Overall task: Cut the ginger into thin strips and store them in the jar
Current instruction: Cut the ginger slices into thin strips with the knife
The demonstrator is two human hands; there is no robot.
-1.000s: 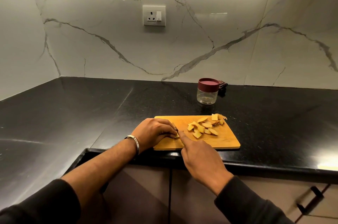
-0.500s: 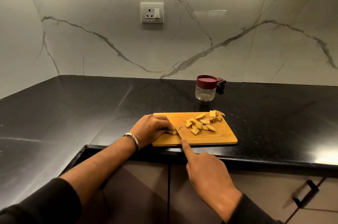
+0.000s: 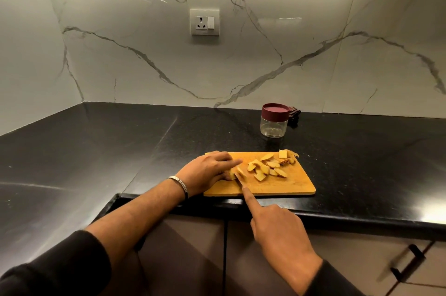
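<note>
A wooden cutting board (image 3: 289,187) lies at the front edge of the black counter. Several yellow ginger slices (image 3: 268,167) are scattered on its middle and far right. My left hand (image 3: 207,170) rests on the board's left part and holds a small ginger piece (image 3: 233,175) under its fingers. My right hand (image 3: 280,228) grips a knife (image 3: 239,181), its handle hidden in the palm, index finger stretched along the blade's back. The blade tip sits right beside the held piece. A clear jar with a maroon lid (image 3: 274,119) stands behind the board.
A small dark object (image 3: 294,113) lies behind the jar against the marble wall. A wall socket (image 3: 204,22) sits above the counter. The black counter (image 3: 120,150) wraps into a corner on the left. Cabinet doors with a black handle (image 3: 407,262) are below.
My right hand has pulled back toward me with the knife. My left hand's fingers have stretched forward over the ginger piece.
</note>
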